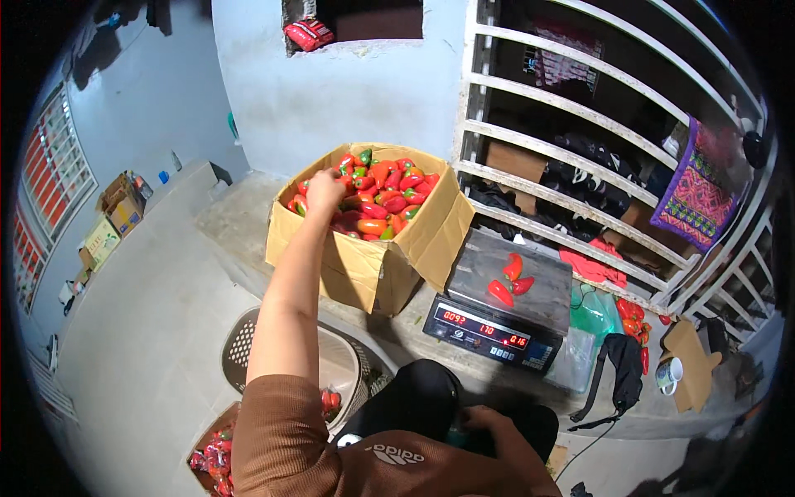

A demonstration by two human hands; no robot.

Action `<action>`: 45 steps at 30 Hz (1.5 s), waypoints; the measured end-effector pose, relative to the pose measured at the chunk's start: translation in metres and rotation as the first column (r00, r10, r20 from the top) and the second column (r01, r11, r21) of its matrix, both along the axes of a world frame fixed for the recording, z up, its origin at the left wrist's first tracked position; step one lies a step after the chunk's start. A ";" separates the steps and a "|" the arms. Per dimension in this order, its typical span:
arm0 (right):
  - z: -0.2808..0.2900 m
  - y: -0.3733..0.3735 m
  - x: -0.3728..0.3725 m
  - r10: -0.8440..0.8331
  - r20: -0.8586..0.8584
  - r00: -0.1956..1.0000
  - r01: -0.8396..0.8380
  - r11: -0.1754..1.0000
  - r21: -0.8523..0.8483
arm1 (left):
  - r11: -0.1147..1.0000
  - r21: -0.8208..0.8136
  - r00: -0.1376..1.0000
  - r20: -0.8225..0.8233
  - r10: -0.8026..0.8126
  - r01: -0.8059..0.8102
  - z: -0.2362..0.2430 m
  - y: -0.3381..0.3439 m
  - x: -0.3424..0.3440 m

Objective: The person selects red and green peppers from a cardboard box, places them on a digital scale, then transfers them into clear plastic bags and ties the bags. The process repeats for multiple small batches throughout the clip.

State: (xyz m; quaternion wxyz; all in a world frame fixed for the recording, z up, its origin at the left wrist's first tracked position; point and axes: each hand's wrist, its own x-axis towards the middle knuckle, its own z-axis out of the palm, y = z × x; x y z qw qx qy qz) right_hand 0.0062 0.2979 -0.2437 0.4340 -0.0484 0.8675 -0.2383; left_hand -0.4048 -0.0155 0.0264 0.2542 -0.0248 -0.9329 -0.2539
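Note:
My left hand (325, 192) reaches into an open cardboard box (331, 273) heaped with red peppers (389, 197), some of them partly green. Its fingers curl down among the peppers near the box's left side, and what they grip is hidden. Low in front of my body, my right hand (483, 419) rests by my dark trousers with its fingers bent. A dark greenish thing (457, 432) shows beside it, too shadowed to name. Three red peppers (512, 280) lie on the dark platform of a digital scale (497, 319) right of the box, its red display lit.
A perforated basket (240, 348) and a box of red packets (214, 460) stand at lower left. Right of the scale are a green plastic bag (598, 311), bagged peppers (633, 319), a black strapped bag (617, 373) and a mug (668, 375). White bars (571, 149) rise behind.

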 end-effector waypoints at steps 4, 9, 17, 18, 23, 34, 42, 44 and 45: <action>-0.012 0.003 0.003 0.065 -0.004 0.998 -0.065 0.997 0.039 | 0.943 -0.314 0.978 0.203 -0.046 0.110 0.007 0.017 -0.009; 0.091 0.006 -0.007 0.153 -0.025 0.988 -0.153 0.988 0.008 | 0.941 -0.317 0.935 0.356 0.003 0.118 0.007 0.035 -0.028; 0.274 -0.028 -0.140 -0.100 -0.442 0.891 -0.163 0.839 -0.519 | 0.907 0.408 0.933 0.276 -0.233 0.106 -0.008 -0.008 -0.052; 0.303 -0.041 -0.164 -0.318 -0.145 0.937 0.105 0.652 -0.751 | 0.730 0.662 0.929 0.141 -0.342 0.168 -0.005 -0.013 -0.057; 0.369 -0.087 -0.252 -0.715 -0.331 0.616 0.057 0.459 -0.887 | -0.119 0.991 0.370 -0.136 -0.919 0.068 0.026 -0.006 -0.020; 0.299 -0.095 -0.310 -0.680 -0.390 0.621 -0.019 0.484 -0.875 | 0.053 0.973 -0.025 0.061 -0.998 0.224 0.033 0.014 0.009; 0.234 0.095 -0.176 -0.819 -0.562 -0.117 0.359 0.493 -0.793 | 0.105 0.969 0.238 0.051 -0.970 0.221 0.029 0.011 -0.005; 0.203 0.119 -0.138 -0.470 -0.844 -0.259 0.587 0.617 -0.524 | 0.170 0.968 0.323 0.103 -0.941 0.186 0.035 0.016 0.004; 0.183 0.130 -0.127 -0.398 -0.888 -0.228 0.680 0.587 -0.438 | 0.192 0.963 0.320 0.125 -0.939 0.188 0.030 0.014 -0.004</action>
